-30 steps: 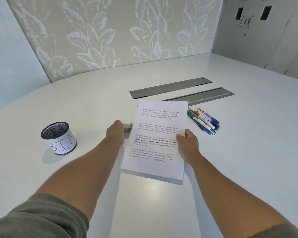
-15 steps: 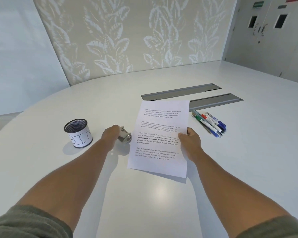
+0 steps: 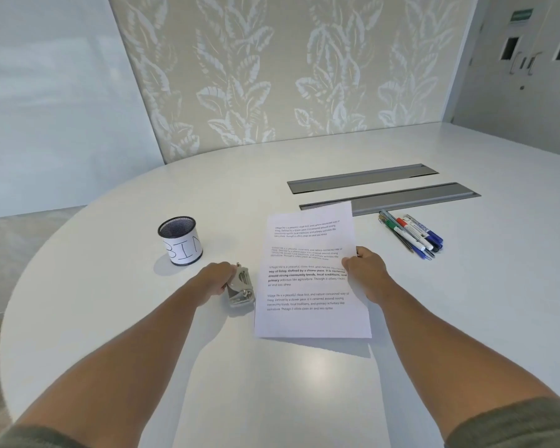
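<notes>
Both hands loaded: left hand (image 3: 214,279) gripped the small silver metal hole punch (image 3: 241,288), right hand (image 3: 367,270) pinched the white printed paper sheet (image 3: 307,318), its long left edge just beside the punch.

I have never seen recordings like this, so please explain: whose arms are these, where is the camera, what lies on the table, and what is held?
There is no machine here: a person works with two bare hands. One wide camera sits on the person's head and looks forward and down, so both arms enter from the bottom edge. The left hand grips a small metal punch that stands on the white table. The right hand pinches the right edge of a printed sheet, lifted a little; its shadow falls below the near edge. Also on the table: a black mesh cup marked BIN at the left, a bunch of pens at the right, and two grey flaps set into the top farther back.
</notes>
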Demonstrator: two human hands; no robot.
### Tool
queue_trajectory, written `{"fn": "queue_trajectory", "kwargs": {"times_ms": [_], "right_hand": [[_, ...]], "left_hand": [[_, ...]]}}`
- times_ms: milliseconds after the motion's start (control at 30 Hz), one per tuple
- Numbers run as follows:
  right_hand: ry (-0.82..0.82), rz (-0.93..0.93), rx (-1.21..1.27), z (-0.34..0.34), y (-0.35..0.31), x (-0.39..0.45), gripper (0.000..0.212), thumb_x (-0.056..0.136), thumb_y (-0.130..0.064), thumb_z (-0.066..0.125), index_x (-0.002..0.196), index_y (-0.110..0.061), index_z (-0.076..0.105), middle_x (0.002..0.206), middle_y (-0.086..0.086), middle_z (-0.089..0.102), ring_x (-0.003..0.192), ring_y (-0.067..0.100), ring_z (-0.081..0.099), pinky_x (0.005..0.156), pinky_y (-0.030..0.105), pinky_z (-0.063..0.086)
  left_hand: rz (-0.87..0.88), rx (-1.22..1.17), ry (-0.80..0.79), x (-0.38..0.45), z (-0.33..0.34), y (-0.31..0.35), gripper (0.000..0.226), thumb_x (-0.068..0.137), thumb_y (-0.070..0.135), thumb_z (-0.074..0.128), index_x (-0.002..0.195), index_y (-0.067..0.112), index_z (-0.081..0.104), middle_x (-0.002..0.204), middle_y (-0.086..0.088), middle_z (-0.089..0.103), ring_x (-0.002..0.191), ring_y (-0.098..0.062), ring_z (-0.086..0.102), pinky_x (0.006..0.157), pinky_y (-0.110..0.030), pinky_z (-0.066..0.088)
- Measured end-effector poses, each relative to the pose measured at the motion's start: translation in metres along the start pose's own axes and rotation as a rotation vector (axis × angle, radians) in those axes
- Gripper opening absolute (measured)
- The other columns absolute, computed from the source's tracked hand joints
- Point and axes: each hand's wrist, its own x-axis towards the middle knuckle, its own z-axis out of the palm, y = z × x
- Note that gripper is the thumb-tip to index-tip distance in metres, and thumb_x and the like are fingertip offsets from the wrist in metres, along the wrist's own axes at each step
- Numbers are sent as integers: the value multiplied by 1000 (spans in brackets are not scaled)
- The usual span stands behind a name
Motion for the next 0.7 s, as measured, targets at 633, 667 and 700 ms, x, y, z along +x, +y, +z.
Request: {"fn": "queue_trajectory", "kwargs": {"times_ms": [633, 667, 700], "right_hand": [[-123, -67, -263, 0, 12, -22, 23, 84, -5, 49, 95, -17, 66, 84, 2, 68, 71, 19, 60, 59, 24, 46], [-122, -72, -267, -1, 13, -22, 23, 84, -6, 49, 95, -17, 66, 85, 3, 69, 72, 20, 60, 60, 24, 46], [-119, -77, -270, -1, 13, -22, 23, 83, -6, 49, 96, -17, 66, 87, 4, 69, 73, 21, 61, 61, 25, 47]], "left_hand": [[23, -111, -102, -31, 6, -25, 30, 103, 20, 43, 78, 8, 53, 69, -6, 50, 58, -16, 41, 61, -23, 38], [25, -122, -103, -31, 6, -25, 32, 103, 19, 43, 75, 9, 52, 68, -6, 49, 57, -16, 40, 61, -23, 38], [28, -132, -106, -32, 6, -26, 33, 103, 19, 43, 72, 9, 51, 68, -6, 49, 57, -16, 40, 60, -22, 38]]}}
